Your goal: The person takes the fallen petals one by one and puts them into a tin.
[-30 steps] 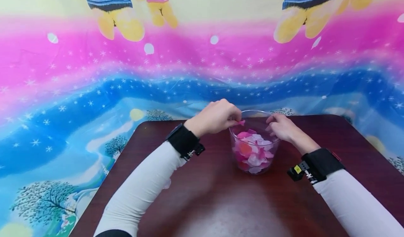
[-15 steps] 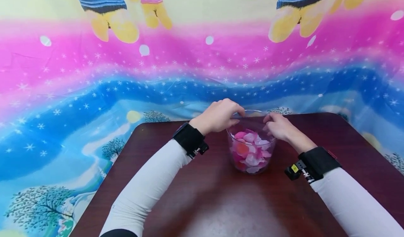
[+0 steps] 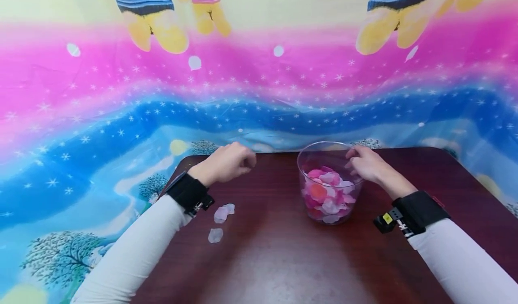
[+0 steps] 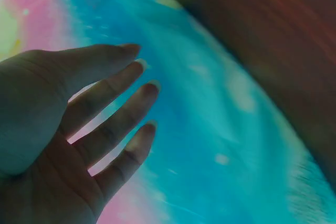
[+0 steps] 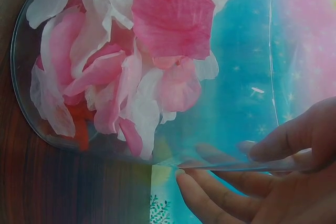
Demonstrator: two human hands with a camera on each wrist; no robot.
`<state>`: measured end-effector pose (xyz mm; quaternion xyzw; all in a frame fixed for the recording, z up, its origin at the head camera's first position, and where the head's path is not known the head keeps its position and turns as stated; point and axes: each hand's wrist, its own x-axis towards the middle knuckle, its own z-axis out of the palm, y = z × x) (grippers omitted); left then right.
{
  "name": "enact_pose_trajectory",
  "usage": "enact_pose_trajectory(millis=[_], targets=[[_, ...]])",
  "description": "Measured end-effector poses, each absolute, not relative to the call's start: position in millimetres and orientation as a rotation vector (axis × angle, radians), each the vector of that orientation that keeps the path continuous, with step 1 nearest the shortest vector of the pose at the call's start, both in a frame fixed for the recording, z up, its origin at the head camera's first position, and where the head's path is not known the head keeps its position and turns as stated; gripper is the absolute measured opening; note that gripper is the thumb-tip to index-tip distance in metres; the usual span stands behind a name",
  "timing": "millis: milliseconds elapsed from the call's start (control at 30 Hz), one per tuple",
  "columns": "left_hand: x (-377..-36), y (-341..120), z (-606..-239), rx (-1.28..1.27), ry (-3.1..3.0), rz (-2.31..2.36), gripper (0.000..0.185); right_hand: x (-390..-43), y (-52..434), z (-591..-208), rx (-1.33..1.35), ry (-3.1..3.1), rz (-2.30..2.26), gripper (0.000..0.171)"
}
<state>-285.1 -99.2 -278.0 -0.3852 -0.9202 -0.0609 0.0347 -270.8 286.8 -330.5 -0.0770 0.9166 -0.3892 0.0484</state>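
Observation:
A clear tub (image 3: 329,185) stands on the table, well filled with pink, white and red-orange petals (image 3: 325,191). My right hand (image 3: 366,163) grips its right wall at the rim, and in the right wrist view the thumb lies on one side of the clear wall with fingers on the other. Left of the tub, my left hand (image 3: 226,162) hangs over the table. Its fingers (image 4: 113,124) are loosely bent and slightly spread, with nothing held, in the left wrist view. Below it, pale pink and white petals (image 3: 221,214) lie together, with another whitish petal (image 3: 215,235) nearer the front.
The dark reddish-brown table (image 3: 275,250) has rounded far corners. Right behind its back edge hangs a colourful printed cloth (image 3: 259,83) with snowflakes and bears, which also runs along the left side.
The left hand has let a pink petal go at the tub, then moved left away from it. Petals on the table, earlier mostly covered by the left arm, now show. The right hand keeps its grip.

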Motion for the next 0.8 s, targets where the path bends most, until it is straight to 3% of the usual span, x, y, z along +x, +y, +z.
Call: enact_pose_trajectory(millis=[333, 800], targets=[[-259, -176, -352, -1.054, -3.014, -0.153, 0.015, -270, 288, -333, -0.254, 2.775, -1.203, 0.041], [-248, -190, -392, -0.961, -3.062, -0.205, 0.013, -273, 287, -334, -0.256, 2.790, -1.188, 0.041]])
